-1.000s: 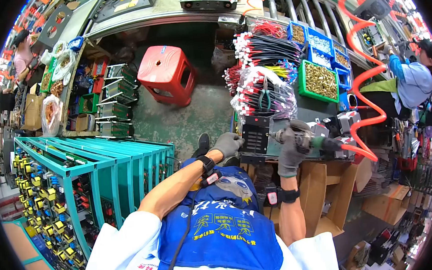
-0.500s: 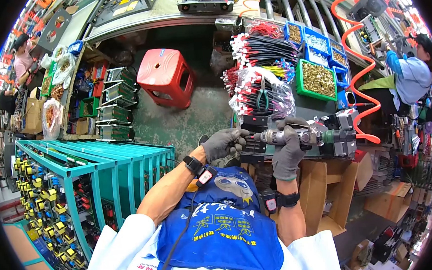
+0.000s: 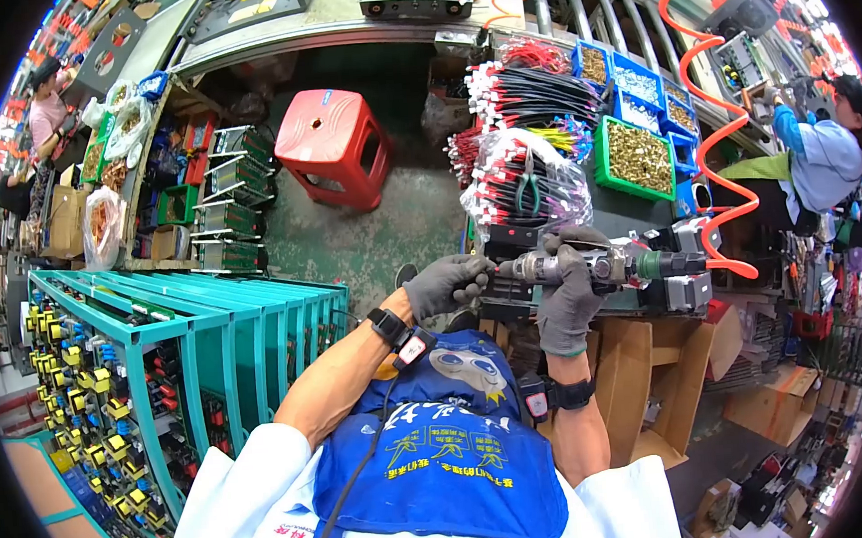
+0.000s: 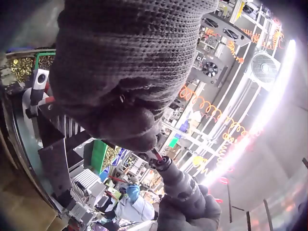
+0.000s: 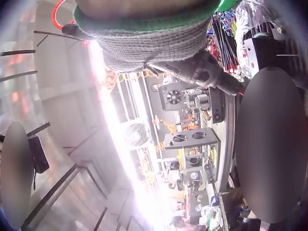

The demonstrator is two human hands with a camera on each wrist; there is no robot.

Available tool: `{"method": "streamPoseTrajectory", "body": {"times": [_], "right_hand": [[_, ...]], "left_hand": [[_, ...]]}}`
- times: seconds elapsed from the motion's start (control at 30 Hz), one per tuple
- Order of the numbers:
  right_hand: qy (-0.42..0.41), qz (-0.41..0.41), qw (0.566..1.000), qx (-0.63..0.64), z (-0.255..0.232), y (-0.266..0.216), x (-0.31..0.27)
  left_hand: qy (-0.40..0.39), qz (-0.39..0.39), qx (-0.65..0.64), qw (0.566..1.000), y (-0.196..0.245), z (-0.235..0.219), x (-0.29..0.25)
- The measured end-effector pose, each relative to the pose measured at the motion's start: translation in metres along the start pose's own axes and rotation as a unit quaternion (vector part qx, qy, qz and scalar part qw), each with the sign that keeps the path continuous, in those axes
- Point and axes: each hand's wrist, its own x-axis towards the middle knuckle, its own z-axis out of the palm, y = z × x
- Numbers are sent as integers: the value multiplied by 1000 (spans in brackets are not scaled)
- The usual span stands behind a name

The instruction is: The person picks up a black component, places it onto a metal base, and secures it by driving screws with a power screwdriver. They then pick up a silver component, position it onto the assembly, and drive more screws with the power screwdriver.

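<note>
In the head view my gloved right hand [image 3: 571,299] grips a power driver [image 3: 663,265] held level, with its nose pointing left. My gloved left hand [image 3: 449,283] is at the nose end, its fingers curled in. The left wrist view shows the left fingertips pinching the reddish bit [image 4: 158,155] in front of the driver's nose [image 4: 175,180]; whether a screw is there is hidden. Under the driver lies a black box [image 3: 514,235], partly covered. The right wrist view shows the gloved right hand [image 5: 149,48] with the driver [image 5: 202,72].
Bagged cables [image 3: 520,188] with green-handled pliers lie beyond the box. A green bin of brass parts [image 3: 636,158] stands beside blue bins [image 3: 636,85]. A coiled red hose [image 3: 722,139] hangs at right. A red stool [image 3: 327,141], teal rack [image 3: 181,336] and cardboard box [image 3: 627,385] stand nearby.
The driver has swung level over the black box, its nose now at the left hand. The left hand has moved slightly left and curled its fingers at the bit.
</note>
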Motion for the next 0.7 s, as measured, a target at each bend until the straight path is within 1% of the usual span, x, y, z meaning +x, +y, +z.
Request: {"method": "streamPoseTrajectory", "body": {"times": [0.03, 0.13, 0.23, 0.3, 0.33, 0.43, 0.5, 0.53, 0.63, 0.7], "right_hand": [[-3, -3, 1000, -5, -1, 2, 0], [-26, -13, 999, -44, -2, 5, -3], [-52, -21, 992, -109, -3, 12, -10], [-61, -39, 987, -145, -10, 30, -17], [-76, -54, 982, -162, -14, 36, -18], [-73, 44, 991, -105, -21, 53, -25], [-82, 44, 989, -119, -33, 70, -28], [-79, 42, 988, -126, -34, 73, -29], [-81, 42, 986, -139, -39, 82, -34], [-91, 27, 983, -160, -41, 83, -35]], "left_hand": [[-13, -7, 3, 1000, 1, 0, 0], [40, -32, 1, 999, -2, 4, 1], [79, -45, 103, 991, -5, 11, 8], [131, -22, 256, 957, -13, 8, 13], [158, -9, 331, 930, -15, 4, 15], [192, -47, 400, 895, -21, -12, 19], [184, -11, 391, 902, -31, -24, 27], [180, 7, 386, 905, -31, -20, 26], [174, 8, 394, 903, -26, -12, 21], [198, 39, 325, 924, -31, -24, 27]]}}
